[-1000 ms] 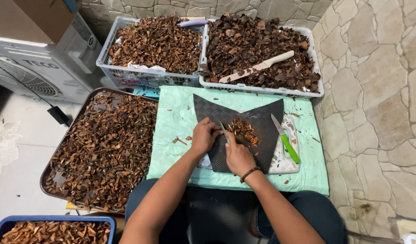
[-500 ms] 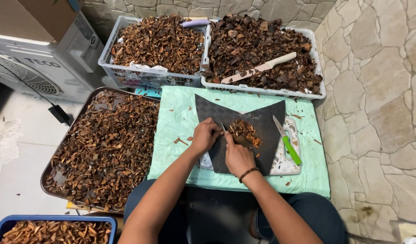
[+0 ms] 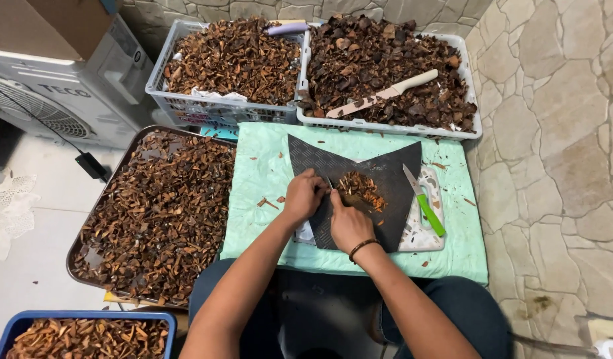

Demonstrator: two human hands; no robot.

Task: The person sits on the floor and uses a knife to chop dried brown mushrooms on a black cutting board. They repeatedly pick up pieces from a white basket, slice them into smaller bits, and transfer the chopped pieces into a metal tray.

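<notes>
My left hand [image 3: 304, 196] and my right hand [image 3: 349, 225] meet over a dark textured rubber mat [image 3: 386, 166] on a table covered with a pale green cloth [image 3: 266, 173]. A small blade shows between the two hands; which hand grips it and what lies under the fingers is hidden. Just right of my fingers sits a small heap of brown cut pieces [image 3: 361, 189] on the mat. A green-handled knife [image 3: 424, 200] lies at the mat's right edge on a white speckled board [image 3: 423, 233]. My right wrist wears a dark bracelet.
Two white baskets [image 3: 206, 110] [image 3: 399, 127] of brown dried husk pieces stand behind the table; a cream-handled knife [image 3: 383, 94] rests in the right one. A metal tray [image 3: 87, 229] of the same pieces sits left, a blue bin [image 3: 87, 318] lower left, a stone wall right.
My hands have stayed together at the same spot on the mat with only slight finger movement. Nothing else has moved.
</notes>
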